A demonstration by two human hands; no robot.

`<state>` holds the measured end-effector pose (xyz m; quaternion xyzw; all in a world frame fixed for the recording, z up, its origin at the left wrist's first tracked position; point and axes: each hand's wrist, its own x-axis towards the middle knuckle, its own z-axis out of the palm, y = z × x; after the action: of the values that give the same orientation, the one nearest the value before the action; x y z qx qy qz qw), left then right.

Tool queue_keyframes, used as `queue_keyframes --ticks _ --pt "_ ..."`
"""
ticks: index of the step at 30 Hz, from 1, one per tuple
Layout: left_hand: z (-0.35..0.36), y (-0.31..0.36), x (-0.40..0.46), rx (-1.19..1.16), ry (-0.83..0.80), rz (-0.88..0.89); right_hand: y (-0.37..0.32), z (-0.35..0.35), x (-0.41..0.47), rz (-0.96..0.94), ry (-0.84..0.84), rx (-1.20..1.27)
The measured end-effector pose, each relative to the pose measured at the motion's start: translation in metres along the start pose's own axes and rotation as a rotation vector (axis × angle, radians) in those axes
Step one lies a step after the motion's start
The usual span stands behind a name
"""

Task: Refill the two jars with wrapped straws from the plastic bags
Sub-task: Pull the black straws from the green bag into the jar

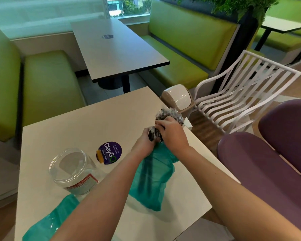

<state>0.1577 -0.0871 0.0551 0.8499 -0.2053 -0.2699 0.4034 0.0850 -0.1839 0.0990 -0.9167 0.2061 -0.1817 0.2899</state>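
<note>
A teal plastic bag (151, 181) lies on the white table (63, 129), its open end lifted between my hands. My left hand (144, 141) grips a bundle of wrapped dark straws (154, 133) poking from the bag's mouth. My right hand (172, 134) curls over the same bundle from the right. Just behind my hands stands a jar full of wrapped straws (170, 113), near the table's far right edge. An empty clear jar (73, 171) stands open at the left. A second teal bag (50, 221) lies flat at the near left.
A round purple sticker (109, 153) is on the tabletop beside the empty jar. A small beige swing-lid bin (178, 100) stands at the far right corner. A white slatted chair (241, 94) and purple seats (268, 153) are to the right.
</note>
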Motion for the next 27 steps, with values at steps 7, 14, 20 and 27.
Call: queue_keyframes --ticks 7,14,20,27 --pt "-0.002 0.002 -0.003 -0.012 -0.002 0.002 -0.005 -0.003 -0.01 -0.016 0.137 0.043" --pt "-0.004 0.0 -0.01 -0.04 -0.008 0.016 -0.006 -0.017 -0.013 -0.091 0.171 -0.054" --pt "-0.014 -0.003 -0.021 -0.117 0.073 -0.029 -0.016 -0.023 -0.036 -0.136 0.312 -0.104" --pt "-0.021 -0.015 -0.027 -0.115 0.062 0.072 -0.008 0.011 -0.064 0.072 0.037 0.155"
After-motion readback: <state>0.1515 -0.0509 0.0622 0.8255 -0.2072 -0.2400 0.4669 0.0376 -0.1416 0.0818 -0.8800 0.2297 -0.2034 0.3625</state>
